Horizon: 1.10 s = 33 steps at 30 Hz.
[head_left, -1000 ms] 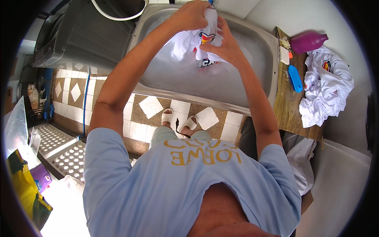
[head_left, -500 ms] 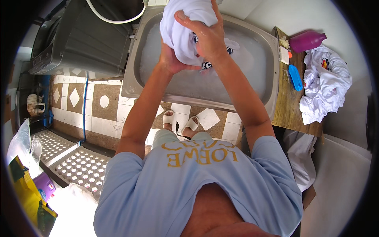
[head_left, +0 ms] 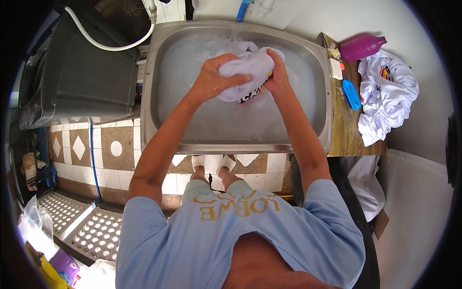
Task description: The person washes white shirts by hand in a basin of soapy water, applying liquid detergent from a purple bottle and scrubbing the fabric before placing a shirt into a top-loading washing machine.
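A bunched wet white garment (head_left: 250, 70) with dark printed lettering hangs over a steel sink (head_left: 226, 147). My left hand (head_left: 216, 77) grips its left side, thumb lying across the front of the cloth. On the opposite side, my right hand (head_left: 277, 72) is closed around the cloth near a patch of colored print. The lower folds hang close to cloudy, sudsy water (head_left: 202, 118) that fills the basin; whether they touch it I cannot tell.
Right of the sink, a wooden ledge (head_left: 344, 137) bears a blue scrub brush (head_left: 351, 95), a white soap bar (head_left: 335, 69), a purple bottle (head_left: 363, 46) and a heap of white clothes (head_left: 390, 96). A dark grey appliance (head_left: 86, 67) and a white hose (head_left: 108, 47) are at the left.
Both hands have lowered the garment toward the middle of the basin. My left hand has shifted from under the bundle to its left side, my right hand to its right edge. The view has tilted.
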Available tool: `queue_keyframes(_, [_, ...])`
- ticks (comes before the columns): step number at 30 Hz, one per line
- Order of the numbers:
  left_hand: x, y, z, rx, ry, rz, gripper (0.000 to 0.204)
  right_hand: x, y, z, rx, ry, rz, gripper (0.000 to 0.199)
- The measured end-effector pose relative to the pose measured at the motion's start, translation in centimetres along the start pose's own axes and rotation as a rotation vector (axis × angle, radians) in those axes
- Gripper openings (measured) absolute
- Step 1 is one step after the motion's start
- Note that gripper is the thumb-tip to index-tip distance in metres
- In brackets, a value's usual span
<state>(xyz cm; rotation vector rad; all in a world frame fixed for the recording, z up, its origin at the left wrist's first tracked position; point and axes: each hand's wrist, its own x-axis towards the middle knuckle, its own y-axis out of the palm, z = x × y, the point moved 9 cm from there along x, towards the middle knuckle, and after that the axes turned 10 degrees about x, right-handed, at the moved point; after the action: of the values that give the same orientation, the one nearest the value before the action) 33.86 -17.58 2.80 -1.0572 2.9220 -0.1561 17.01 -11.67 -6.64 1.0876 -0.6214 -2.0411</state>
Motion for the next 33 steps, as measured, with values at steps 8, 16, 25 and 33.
queue_keyframes(8, [-1.9, 7.5, -1.2, 1.352, 0.789, 0.481, 0.023, 1.4, 6.2, -0.6, 0.012, -0.185, 0.024, 0.041])
queue_keyframes(16, [-4.0, 4.7, -3.5, 1.425, 1.092, 0.445, 0.051, 3.1, 1.9, -1.9, 0.696, -0.373, 0.080, 0.043])
queue_keyframes(25, [-8.8, 3.7, 7.6, -1.053, -0.638, 0.032, 0.097, 1.5, 9.3, -1.9, 1.042, -0.203, 0.670, 0.046])
queue_keyframes(33, [-5.3, 0.4, 4.6, -1.419, -0.136, -0.218, 0.077, -5.0, 12.4, -4.9, 0.707, -0.098, 0.707, 0.053])
